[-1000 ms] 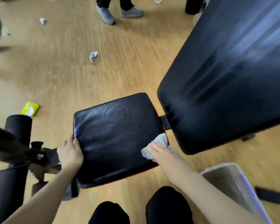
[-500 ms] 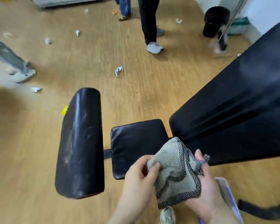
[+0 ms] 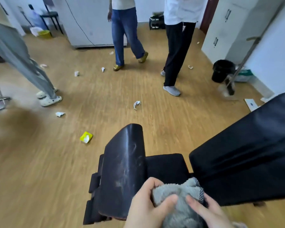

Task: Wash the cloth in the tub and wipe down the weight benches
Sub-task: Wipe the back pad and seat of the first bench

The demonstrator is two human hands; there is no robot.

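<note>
While both hands bunch it between them, the fluffy grey cloth with black-and-white woven edging (image 3: 176, 194) is held over the near end of the black padded weight bench (image 3: 245, 162). The left hand (image 3: 146, 207) and right hand (image 3: 208, 213) curl around it. Crumpled white paper scraps (image 3: 136, 104) litter the wooden floor (image 3: 39, 162).

The cloth (image 3: 174, 192) is fluffy grey with a black-and-white speckled hem. The bench backrest (image 3: 247, 152) is black, and the leg pad (image 3: 125, 170) is black with pale scuffs. The floor (image 3: 39, 162) is tan wood grain, dotted with white paper scraps (image 3: 136, 104) and 1 yellow packet (image 3: 86, 137). The bin (image 3: 223, 70) is black.
</note>
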